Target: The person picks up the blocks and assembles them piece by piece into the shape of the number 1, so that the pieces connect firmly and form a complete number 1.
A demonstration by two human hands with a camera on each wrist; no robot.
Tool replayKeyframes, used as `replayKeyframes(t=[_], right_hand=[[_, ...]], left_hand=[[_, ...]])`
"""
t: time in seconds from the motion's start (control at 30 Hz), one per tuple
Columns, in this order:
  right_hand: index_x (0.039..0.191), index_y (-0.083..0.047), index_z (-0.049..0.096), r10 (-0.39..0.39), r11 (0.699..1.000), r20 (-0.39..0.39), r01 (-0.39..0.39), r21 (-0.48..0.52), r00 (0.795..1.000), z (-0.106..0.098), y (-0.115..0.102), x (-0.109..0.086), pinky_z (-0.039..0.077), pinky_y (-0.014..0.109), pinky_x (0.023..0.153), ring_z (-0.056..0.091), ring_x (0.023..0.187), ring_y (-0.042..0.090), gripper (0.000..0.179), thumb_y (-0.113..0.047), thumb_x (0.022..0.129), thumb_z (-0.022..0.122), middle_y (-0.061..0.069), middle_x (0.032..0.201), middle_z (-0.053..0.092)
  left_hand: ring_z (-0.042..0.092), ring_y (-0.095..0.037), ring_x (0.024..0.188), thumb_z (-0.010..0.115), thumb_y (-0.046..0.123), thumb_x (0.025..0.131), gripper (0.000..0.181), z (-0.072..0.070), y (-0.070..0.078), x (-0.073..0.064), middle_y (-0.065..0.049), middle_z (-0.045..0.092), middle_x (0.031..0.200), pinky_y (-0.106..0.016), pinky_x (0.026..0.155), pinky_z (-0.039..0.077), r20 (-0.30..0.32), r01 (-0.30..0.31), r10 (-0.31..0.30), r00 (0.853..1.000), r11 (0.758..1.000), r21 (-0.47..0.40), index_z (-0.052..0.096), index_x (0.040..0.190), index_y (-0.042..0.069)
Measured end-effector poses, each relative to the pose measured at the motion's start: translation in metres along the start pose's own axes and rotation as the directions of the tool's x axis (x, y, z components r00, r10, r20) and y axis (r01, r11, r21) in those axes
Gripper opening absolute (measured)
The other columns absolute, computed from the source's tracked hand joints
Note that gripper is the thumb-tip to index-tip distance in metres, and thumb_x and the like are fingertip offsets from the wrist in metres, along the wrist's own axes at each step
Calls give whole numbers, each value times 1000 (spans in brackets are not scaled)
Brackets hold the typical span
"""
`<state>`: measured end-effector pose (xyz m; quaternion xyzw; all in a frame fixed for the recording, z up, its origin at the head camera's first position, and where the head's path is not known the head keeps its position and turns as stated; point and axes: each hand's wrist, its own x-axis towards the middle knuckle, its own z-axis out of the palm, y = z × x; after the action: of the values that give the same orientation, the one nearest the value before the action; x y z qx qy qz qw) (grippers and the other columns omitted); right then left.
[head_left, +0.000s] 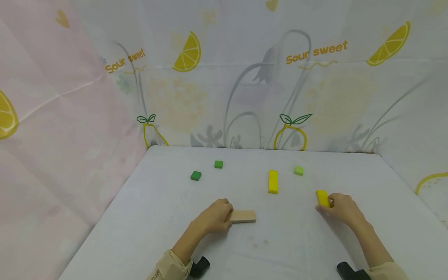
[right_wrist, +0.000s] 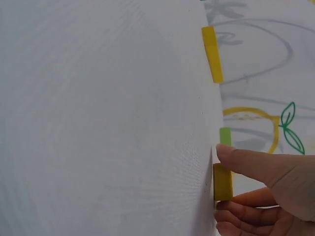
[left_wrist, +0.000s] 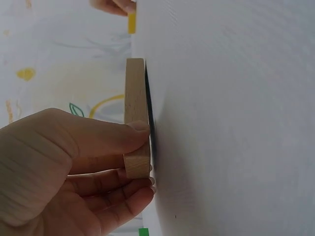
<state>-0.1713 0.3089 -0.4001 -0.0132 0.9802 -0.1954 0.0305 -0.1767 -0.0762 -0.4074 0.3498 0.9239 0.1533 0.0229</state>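
- Left hand (head_left: 214, 216) pinches the wooden block (head_left: 244, 216), near middle, by its left end, probably leaving the rest free.
- Right hand (head_left: 343, 209) pinches a yellow block (head_left: 322, 198), at right, probably for steadiness.

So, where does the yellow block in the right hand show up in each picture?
Head: yellow block, right of centre, lower half.
Left wrist: yellow block, near the top, slightly left of centre.
Right wrist: yellow block, lower right.
Shared landmark: the right hand, in all three.
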Motion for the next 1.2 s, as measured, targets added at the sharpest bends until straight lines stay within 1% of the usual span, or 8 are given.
replayKeyframes(t=[0.1, 0.2, 0.27, 0.37, 0.53, 0.8, 1.0, 1.2], right_hand=[[79, 7, 55, -24, 999, 1, 24, 21, 1000, 1, 1, -1, 35, 30, 55, 42, 61, 19, 32, -22, 80, 71, 4, 65, 46], [87, 16, 55, -44, 999, 5, 44, 30, 999, 1, 3, 1, 43, 34, 57, 48, 64, 21, 40, -18, 78, 73, 9, 69, 53], [99, 23, 51, -52, 998, 19, 51, 39, 998, -1, 6, 3, 48, 39, 61, 53, 68, 25, 52, -19, 78, 74, 16, 75, 58], [114, 27, 44, -67, 997, 32, 65, 48, 997, -2, 10, 6, 51, 44, 68, 59, 77, 31, 68, -19, 77, 76, 25, 87, 61], [118, 25, 43, -116, 991, 40, 113, 73, 992, -3, 15, 10, 52, 41, 67, 60, 81, 33, 71, -17, 73, 78, 34, 101, 56], [122, 21, 43, -149, 984, 48, 143, 105, 988, -5, 19, 13, 52, 37, 64, 60, 77, 27, 74, -18, 71, 80, 42, 117, 43], [126, 19, 40, -148, 981, 75, 137, 136, 986, -5, 21, 13, 52, 38, 66, 60, 80, 29, 76, -20, 73, 79, 41, 122, 41], [127, 17, 40, -148, 979, 102, 131, 157, 984, -5, 19, 14, 50, 36, 65, 58, 80, 26, 73, -20, 77, 76, 36, 116, 49]], left_hand=[[48, -11, 77, 74, 10, 77, 23, 3, 0, 0, -3, 56, 86, -22, 67, 43, 5, 5, -5, 1000, 1000, 0, 65, 94, -1], [48, -11, 77, 74, 11, 77, 23, 5, -1, 0, -2, 56, 86, -22, 66, 43, 10, 9, -9, 1000, 1000, 3, 65, 95, -1], [48, -11, 77, 75, 11, 77, 24, 5, -1, 0, -2, 56, 86, -22, 67, 43, 9, 6, -6, 1000, 1000, 10, 65, 95, -1], [48, -11, 78, 75, 11, 77, 24, 5, 0, 1, -2, 57, 86, -22, 67, 43, 5, -2, 2, 1000, 1000, 14, 65, 95, -1], [47, -10, 76, 75, 12, 76, 24, 4, 3, 1, -2, 56, 85, -21, 66, 42, 9, -13, 13, 1000, 1000, 14, 65, 95, -1], [47, -9, 77, 75, 12, 77, 24, 6, 4, 3, -2, 57, 87, -21, 67, 43, 12, -19, 19, 1000, 1000, 17, 66, 96, 0], [46, -8, 76, 75, 12, 77, 24, 7, 6, 3, -1, 57, 86, -19, 66, 42, 7, -37, 37, 999, 999, 22, 66, 96, 1], [48, -9, 78, 75, 13, 77, 24, 7, 8, 3, -1, 57, 87, -20, 68, 43, 9, -38, 38, 999, 999, 33, 66, 95, 2]])
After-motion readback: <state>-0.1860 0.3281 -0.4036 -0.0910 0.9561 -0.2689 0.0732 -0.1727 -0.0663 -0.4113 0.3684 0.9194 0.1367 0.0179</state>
